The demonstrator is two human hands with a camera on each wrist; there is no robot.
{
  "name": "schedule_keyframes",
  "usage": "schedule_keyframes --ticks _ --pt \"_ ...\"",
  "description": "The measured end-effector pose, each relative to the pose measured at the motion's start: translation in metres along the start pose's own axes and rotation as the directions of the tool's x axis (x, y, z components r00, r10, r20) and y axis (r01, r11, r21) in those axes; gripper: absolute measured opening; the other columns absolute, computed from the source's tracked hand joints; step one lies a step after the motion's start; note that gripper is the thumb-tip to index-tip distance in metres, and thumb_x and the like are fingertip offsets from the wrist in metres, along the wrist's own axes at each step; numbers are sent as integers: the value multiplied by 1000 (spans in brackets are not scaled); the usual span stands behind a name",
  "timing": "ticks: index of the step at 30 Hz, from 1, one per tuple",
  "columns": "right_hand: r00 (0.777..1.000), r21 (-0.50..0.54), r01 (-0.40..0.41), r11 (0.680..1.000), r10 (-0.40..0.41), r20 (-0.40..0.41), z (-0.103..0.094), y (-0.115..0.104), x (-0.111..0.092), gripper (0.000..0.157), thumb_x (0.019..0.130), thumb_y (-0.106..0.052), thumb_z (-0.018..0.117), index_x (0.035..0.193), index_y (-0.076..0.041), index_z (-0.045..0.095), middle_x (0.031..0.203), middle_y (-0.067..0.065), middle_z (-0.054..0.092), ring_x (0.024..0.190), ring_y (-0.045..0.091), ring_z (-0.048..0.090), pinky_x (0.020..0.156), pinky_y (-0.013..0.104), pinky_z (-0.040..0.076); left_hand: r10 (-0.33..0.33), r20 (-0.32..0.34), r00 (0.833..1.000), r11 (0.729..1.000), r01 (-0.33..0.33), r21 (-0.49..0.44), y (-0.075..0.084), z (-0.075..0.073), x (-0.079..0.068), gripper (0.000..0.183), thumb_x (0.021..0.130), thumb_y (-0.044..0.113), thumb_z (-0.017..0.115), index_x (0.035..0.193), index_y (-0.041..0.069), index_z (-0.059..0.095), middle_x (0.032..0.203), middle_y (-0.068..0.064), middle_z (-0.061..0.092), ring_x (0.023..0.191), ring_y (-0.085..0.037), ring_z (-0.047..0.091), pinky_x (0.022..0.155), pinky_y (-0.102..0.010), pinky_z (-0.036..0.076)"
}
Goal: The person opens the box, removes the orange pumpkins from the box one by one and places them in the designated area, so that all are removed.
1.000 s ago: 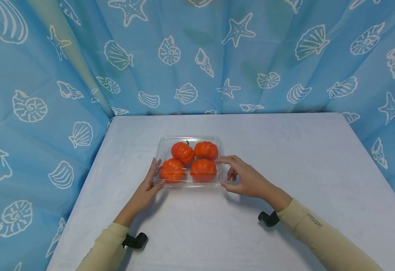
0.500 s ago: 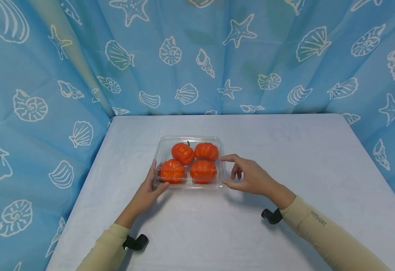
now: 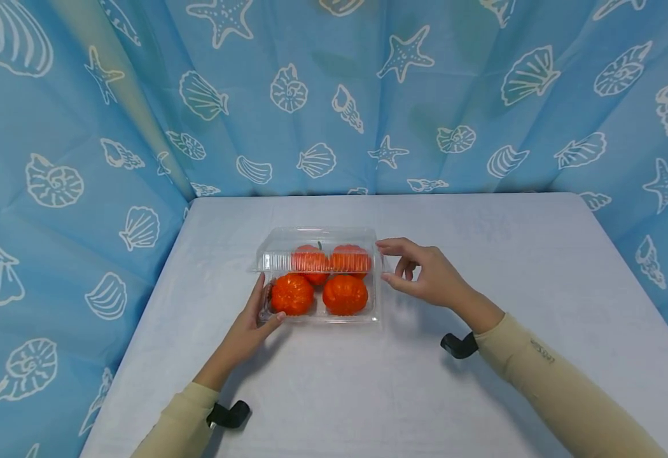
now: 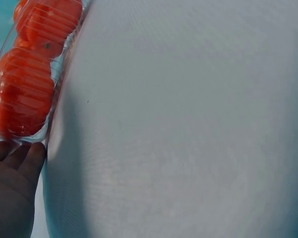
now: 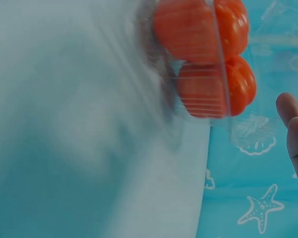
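Note:
A clear plastic clamshell box (image 3: 317, 318) on the table holds several shiny orange, ribbed mini pumpkins (image 3: 345, 294), one at the back with a dark green stem. Its hinged lid (image 3: 288, 259) is partly raised, so the front pumpkins lie uncovered while the back ones show through it. My left hand (image 3: 249, 324) holds the box's front left corner, fingers along the left wall and thumb at the front edge. With thumb and index finger, my right hand (image 3: 425, 273) grips the right side of the lid. In the left wrist view, fingertips (image 4: 35, 151) meet the box's end.
A white cloth covers the table (image 3: 511, 254). Behind and beside it hangs a blue curtain (image 3: 334, 95) with white shell and starfish prints. Each beige sleeve carries a black wrist camera, the left camera (image 3: 229, 415) and the right camera (image 3: 459, 346).
The lid has swung up and back from the front edge, uncovering the front pumpkins. My right hand has risen and moved away with it, while my left hand stays at the corner.

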State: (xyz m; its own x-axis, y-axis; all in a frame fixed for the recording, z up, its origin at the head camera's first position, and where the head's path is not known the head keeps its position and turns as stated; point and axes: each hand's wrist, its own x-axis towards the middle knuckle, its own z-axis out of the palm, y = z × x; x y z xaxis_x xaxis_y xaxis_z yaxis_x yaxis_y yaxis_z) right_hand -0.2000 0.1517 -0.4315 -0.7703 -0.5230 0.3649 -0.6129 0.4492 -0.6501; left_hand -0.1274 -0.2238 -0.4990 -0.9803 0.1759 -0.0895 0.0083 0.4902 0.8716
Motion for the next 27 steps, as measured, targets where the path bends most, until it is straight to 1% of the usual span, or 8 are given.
schedule_keyframes --ticks 3,6,11,14,16,18,24,27 --pt "1000 -1 -6 1000 6 -28 -3 0 6 52 90 -19 76 139 -12 61 116 7 74 72 10 59 63 37 58 16 -3 1000 1000 -16 -15 0 0 0 97 97 31 70 165 19 2 167 -15 23 153 -33 23 120 -56 20" --pt "998 4 -10 1000 10 -64 -5 1 12 49 91 -18 74 139 -11 62 117 5 73 84 15 64 72 35 59 22 -1 1000 1000 -22 -21 0 0 0 97 97 31 70 165 18 2 167 -15 24 153 -33 24 120 -57 20" --pt "993 56 12 998 -6 -120 -6 4 22 47 92 -13 73 138 -10 63 132 8 67 110 26 65 92 39 58 21 1 1000 1000 -21 -19 0 0 0 98 97 33 70 165 18 2 167 -14 24 153 -33 24 120 -58 20" --pt "989 90 15 996 -1 -151 -8 2 28 48 93 -12 72 140 -11 62 137 7 64 119 26 63 99 43 54 23 1 1000 1000 -23 -20 1 0 0 98 97 33 70 165 18 2 167 -14 24 153 -33 24 120 -58 21" --pt "985 105 12 994 6 -172 -8 1 31 47 94 -12 71 140 -12 61 137 7 65 120 25 63 101 44 53 24 -1 1000 999 -24 -22 1 0 0 97 97 33 70 165 18 2 167 -14 23 153 -33 24 120 -58 21" --pt "981 107 13 994 8 -196 -9 0 35 46 95 -12 71 139 -14 60 135 5 66 119 24 65 101 41 53 25 -4 1000 999 -25 -23 1 0 0 97 97 33 70 165 18 2 167 -14 23 153 -33 24 120 -57 21" --pt "957 107 24 994 8 -291 -10 -3 45 37 98 -9 67 133 -16 60 133 4 67 112 23 70 94 21 53 38 -3 999 999 -38 -26 0 0 -1 95 98 31 68 165 16 3 167 -15 23 153 -34 23 120 -57 19" --pt "946 98 27 995 6 -325 -11 -5 50 34 99 -9 65 132 -14 60 133 3 67 111 24 71 92 22 54 39 -3 999 999 -39 -23 -1 1 -1 95 98 31 68 165 16 3 167 -14 23 153 -34 23 120 -57 19"
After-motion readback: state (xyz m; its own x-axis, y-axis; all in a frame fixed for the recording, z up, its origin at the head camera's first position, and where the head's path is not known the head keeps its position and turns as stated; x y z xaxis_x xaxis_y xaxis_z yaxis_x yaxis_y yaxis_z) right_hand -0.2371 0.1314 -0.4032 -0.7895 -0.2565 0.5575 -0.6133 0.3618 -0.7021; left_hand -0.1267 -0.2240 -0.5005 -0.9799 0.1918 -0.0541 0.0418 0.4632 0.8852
